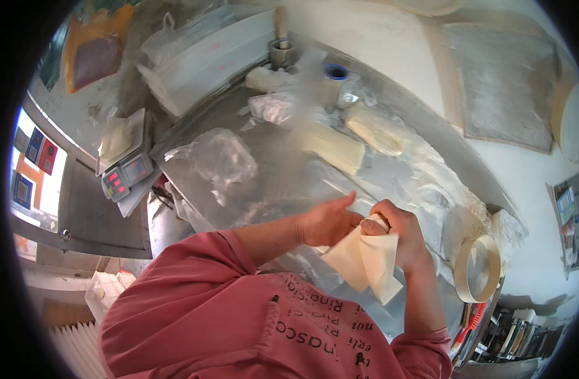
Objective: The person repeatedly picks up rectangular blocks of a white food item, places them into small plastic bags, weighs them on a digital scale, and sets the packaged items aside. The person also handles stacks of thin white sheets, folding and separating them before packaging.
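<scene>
My right hand (401,230) grips a bunched, pale thin sheet, apparently dough (353,260), whose loose folds hang towards my body. Beside it, my left hand (330,220) has its thumb raised and its fingers reaching to the sheet's upper edge; the fingertips are partly hidden. Beyond both hands, a long pale dough block (337,147) lies on the metal worktop (275,189). A second pale lump (377,130) rests behind it under clear plastic. Clear plastic film (308,270) also lies beneath my hands.
A crumpled plastic bag (223,156) lies left on the worktop. Farther left stands a digital scale (123,175) with a bagged pale lump. Loose flour (441,175) and a round wooden-rimmed sieve (477,268) are at right. Containers (281,56) stand at the back.
</scene>
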Demonstrator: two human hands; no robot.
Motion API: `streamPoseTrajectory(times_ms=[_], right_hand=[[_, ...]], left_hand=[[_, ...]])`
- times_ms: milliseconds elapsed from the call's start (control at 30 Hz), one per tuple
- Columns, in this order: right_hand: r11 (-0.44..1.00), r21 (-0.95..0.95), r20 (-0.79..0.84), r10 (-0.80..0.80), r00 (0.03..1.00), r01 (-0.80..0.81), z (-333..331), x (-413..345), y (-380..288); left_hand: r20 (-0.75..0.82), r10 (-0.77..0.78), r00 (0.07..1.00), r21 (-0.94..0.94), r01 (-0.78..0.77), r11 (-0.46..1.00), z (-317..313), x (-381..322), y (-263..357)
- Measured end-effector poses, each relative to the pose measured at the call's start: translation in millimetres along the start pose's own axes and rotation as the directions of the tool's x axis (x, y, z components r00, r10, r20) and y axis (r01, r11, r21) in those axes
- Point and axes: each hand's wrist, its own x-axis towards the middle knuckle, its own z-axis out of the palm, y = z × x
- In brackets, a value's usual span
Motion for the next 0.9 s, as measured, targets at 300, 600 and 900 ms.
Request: streamPoseTrajectory(times_ms=[300, 600, 900], right_hand=[[-0.113, 0.953, 0.302, 0.342, 0.89, -0.28, 189.5, 61.1, -25.6], [0.337, 0.866, 0.262, 0.324, 0.909, -0.37, 257.2, 158.5, -147.8], [-0.247, 0.49, 0.869, 0.06, 0.492, -0.836, 357.8, 208.4, -138.6]], left_hand=[[-0.291, 0.184, 0.939, 0.246, -0.113, 0.963, -43.8, -168.9, 49.6], [-0.155, 0.632, 0.759, 0.981, 0.041, 0.192, -98.5, -303.5, 122.4], [-0.235, 0.818, 0.525, 0.872, 0.486, -0.061, -268.6, -404.1, 176.0]])
